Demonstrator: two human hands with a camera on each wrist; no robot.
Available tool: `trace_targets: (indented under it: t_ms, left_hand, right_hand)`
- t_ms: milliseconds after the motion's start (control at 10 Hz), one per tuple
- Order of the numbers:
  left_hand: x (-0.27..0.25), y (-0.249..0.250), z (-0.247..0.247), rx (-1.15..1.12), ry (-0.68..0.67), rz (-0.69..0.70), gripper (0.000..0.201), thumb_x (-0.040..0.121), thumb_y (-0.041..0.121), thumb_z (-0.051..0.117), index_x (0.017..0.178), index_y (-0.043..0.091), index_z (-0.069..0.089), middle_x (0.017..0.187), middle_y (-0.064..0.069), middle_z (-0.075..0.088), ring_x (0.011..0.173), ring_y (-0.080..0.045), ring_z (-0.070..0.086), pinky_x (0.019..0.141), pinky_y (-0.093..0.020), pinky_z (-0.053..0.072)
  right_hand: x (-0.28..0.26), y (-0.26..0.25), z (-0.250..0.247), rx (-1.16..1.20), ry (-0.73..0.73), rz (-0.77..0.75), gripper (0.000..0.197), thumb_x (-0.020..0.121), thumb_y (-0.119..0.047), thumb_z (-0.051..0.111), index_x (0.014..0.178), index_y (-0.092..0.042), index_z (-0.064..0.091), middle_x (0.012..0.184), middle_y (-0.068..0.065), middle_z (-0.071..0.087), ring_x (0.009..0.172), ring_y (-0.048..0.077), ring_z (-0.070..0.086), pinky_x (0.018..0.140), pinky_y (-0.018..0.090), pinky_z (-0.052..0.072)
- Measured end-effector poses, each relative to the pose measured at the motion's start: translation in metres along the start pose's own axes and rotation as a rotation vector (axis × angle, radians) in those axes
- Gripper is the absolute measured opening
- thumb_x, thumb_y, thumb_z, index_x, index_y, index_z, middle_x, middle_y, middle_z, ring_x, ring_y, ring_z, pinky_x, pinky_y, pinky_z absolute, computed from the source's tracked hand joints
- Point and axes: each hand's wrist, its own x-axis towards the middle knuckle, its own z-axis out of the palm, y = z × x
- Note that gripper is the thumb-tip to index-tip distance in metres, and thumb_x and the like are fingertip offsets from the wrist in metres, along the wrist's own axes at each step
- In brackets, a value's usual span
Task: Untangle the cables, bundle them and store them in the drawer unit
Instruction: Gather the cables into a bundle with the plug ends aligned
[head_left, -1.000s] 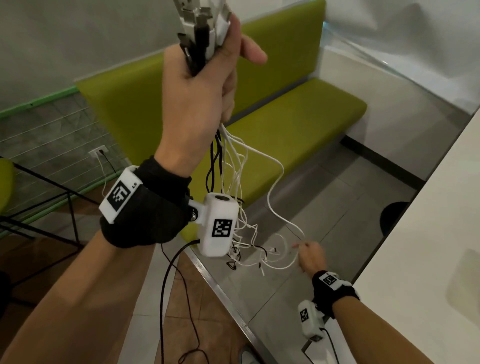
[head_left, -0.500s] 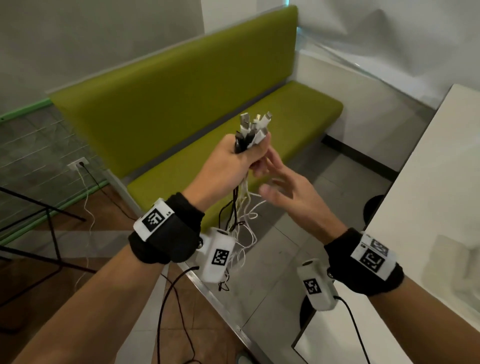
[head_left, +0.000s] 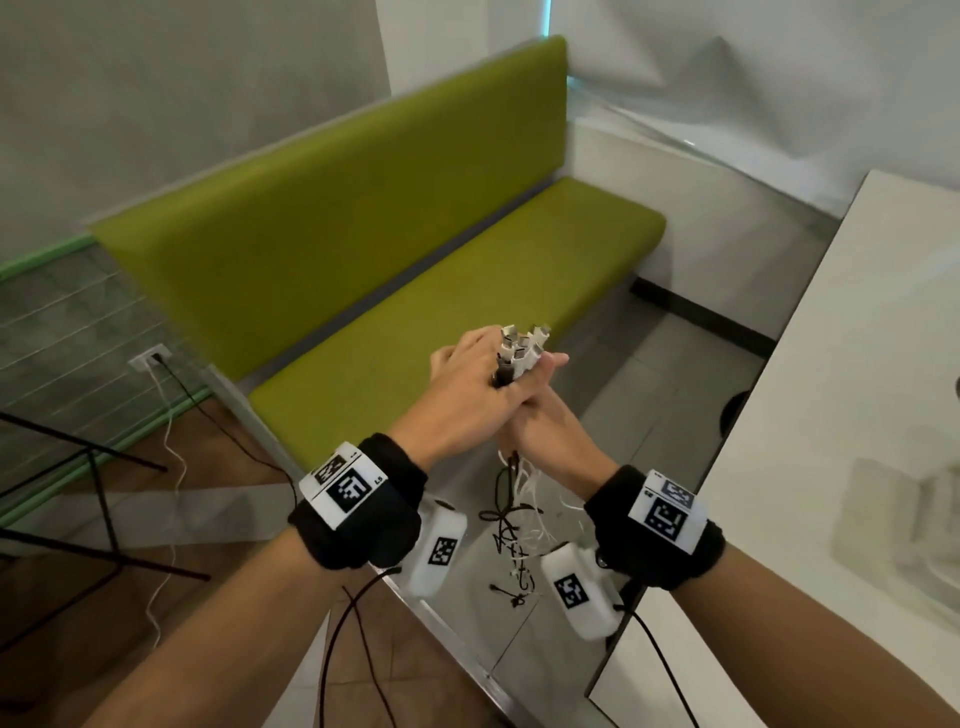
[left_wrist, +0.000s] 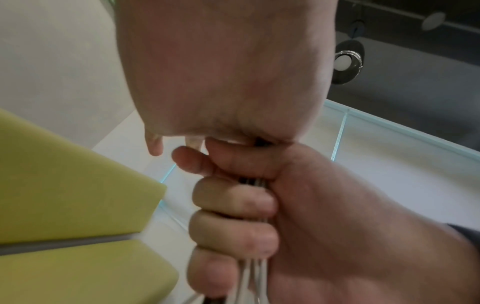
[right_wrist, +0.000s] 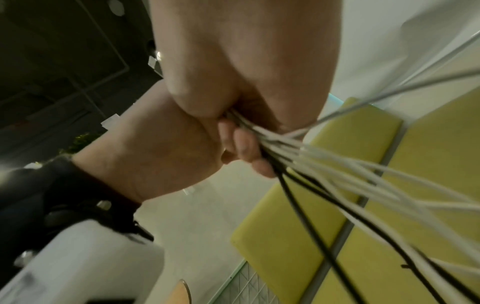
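Observation:
A bundle of white and black cables (head_left: 519, 351) stands upright in front of me, its plugs sticking out on top. My left hand (head_left: 475, 379) grips it just below the plugs. My right hand (head_left: 543, 410) is pressed against the left and wraps the same bundle from the other side. In the left wrist view the right hand's fingers (left_wrist: 233, 205) curl round the strands (left_wrist: 250, 275). Seen from the right wrist, the left hand's fingers (right_wrist: 242, 148) hold the cables (right_wrist: 337, 176), which fan out below. The loose tangled ends (head_left: 514, 525) hang between my wrists. No drawer unit can be made out.
A green bench (head_left: 426, 291) runs along the wall ahead. A white table (head_left: 857, 395) fills the right side, with a pale blurred object (head_left: 883, 519) on it. Black metal legs (head_left: 104, 499) stand at the left, near a wall socket (head_left: 150, 358).
My left hand came down from high up to chest height with the bundle. My right hand rose from the dangling ends and closed round the bundle beside the left.

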Motion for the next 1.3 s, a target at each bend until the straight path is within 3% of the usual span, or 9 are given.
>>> trace_targets:
  t_ms: [100, 200, 300, 400, 500, 700, 1000, 1200, 1300]
  left_hand:
    - [0.002, -0.007, -0.013, -0.090, -0.016, 0.010, 0.083, 0.070, 0.084, 0.049, 0.134, 0.032, 0.053, 0.133, 0.006, 0.053, 0.120, -0.011, 0.051, 0.105, -0.043, 0.040]
    - [0.005, 0.006, -0.033, -0.237, 0.109, 0.132, 0.098, 0.070, 0.076, 0.057, 0.151, 0.031, 0.028, 0.142, 0.011, 0.048, 0.124, -0.001, 0.049, 0.103, -0.029, 0.041]
    - [0.012, 0.028, -0.036, -0.236, 0.209, 0.278, 0.052, 0.091, 0.055, 0.049, 0.130, 0.022, 0.060, 0.130, 0.007, 0.060, 0.121, -0.003, 0.054, 0.102, -0.034, 0.046]
    - [0.018, 0.043, -0.023, -0.049, 0.106, 0.287, 0.041, 0.100, 0.043, 0.043, 0.095, 0.020, 0.077, 0.101, 0.002, 0.073, 0.098, -0.008, 0.066, 0.088, -0.035, 0.052]
    - [0.022, 0.044, -0.016, 0.152, 0.042, 0.332, 0.046, 0.099, 0.044, 0.044, 0.078, 0.021, 0.078, 0.077, 0.012, 0.072, 0.074, 0.004, 0.064, 0.068, -0.016, 0.046]
    - [0.022, 0.054, -0.027, -0.036, 0.008, 0.173, 0.036, 0.100, 0.032, 0.052, 0.086, 0.012, 0.078, 0.039, 0.025, 0.049, 0.044, 0.009, 0.047, 0.051, -0.009, 0.030]
    - [0.027, 0.043, -0.024, 0.078, -0.158, 0.162, 0.020, 0.095, 0.026, 0.059, 0.093, 0.021, 0.078, 0.105, 0.009, 0.072, 0.099, -0.001, 0.063, 0.088, -0.022, 0.047]
    - [0.024, 0.040, -0.034, -0.156, -0.138, 0.026, 0.035, 0.100, 0.041, 0.046, 0.102, 0.022, 0.076, 0.112, 0.012, 0.070, 0.107, 0.001, 0.062, 0.097, -0.022, 0.042]
    - [0.025, 0.045, -0.037, -0.217, -0.178, -0.047, 0.035, 0.099, 0.041, 0.049, 0.100, 0.020, 0.076, 0.106, 0.011, 0.073, 0.097, -0.004, 0.068, 0.096, -0.026, 0.046]
  right_hand:
    - [-0.001, -0.001, -0.004, 0.000, 0.084, 0.043, 0.031, 0.102, -0.010, 0.037, 0.080, -0.032, 0.042, 0.083, -0.009, 0.047, 0.073, -0.009, 0.038, 0.072, 0.013, 0.036]
    - [0.002, -0.008, -0.003, 0.011, 0.138, -0.010, 0.032, 0.093, -0.025, 0.040, 0.062, -0.020, 0.045, 0.071, 0.000, 0.046, 0.058, 0.011, 0.037, 0.062, 0.036, 0.035]
    - [0.002, -0.009, 0.001, 0.028, 0.139, -0.004, 0.037, 0.090, -0.028, 0.048, 0.057, -0.016, 0.035, 0.055, -0.002, 0.035, 0.054, 0.023, 0.026, 0.054, 0.040, 0.023]
    - [0.000, -0.008, 0.001, -0.077, 0.141, -0.017, 0.037, 0.088, -0.025, 0.049, 0.058, -0.006, 0.040, 0.049, -0.006, 0.037, 0.048, 0.013, 0.030, 0.049, 0.039, 0.025]
    - [0.000, -0.007, -0.009, -0.127, 0.172, 0.028, 0.032, 0.095, -0.016, 0.045, 0.064, -0.026, 0.046, 0.051, -0.014, 0.052, 0.045, -0.003, 0.050, 0.050, 0.024, 0.036]
    - [-0.002, -0.014, -0.014, -0.092, 0.157, 0.003, 0.031, 0.093, -0.016, 0.053, 0.064, -0.025, 0.046, 0.048, -0.013, 0.044, 0.048, 0.003, 0.034, 0.049, 0.024, 0.028]
    - [-0.010, -0.019, -0.013, -0.055, 0.166, -0.079, 0.026, 0.088, -0.008, 0.046, 0.070, -0.027, 0.040, 0.039, -0.026, 0.048, 0.039, -0.004, 0.047, 0.040, 0.010, 0.030]
    - [-0.013, -0.021, -0.010, 0.118, 0.116, -0.062, 0.040, 0.098, -0.009, 0.054, 0.068, -0.036, 0.054, 0.043, -0.016, 0.048, 0.040, 0.001, 0.041, 0.047, 0.020, 0.036]
    - [-0.012, -0.024, -0.008, 0.119, 0.088, -0.061, 0.032, 0.097, -0.003, 0.053, 0.075, -0.026, 0.048, 0.047, -0.022, 0.053, 0.043, -0.005, 0.050, 0.046, 0.010, 0.037]
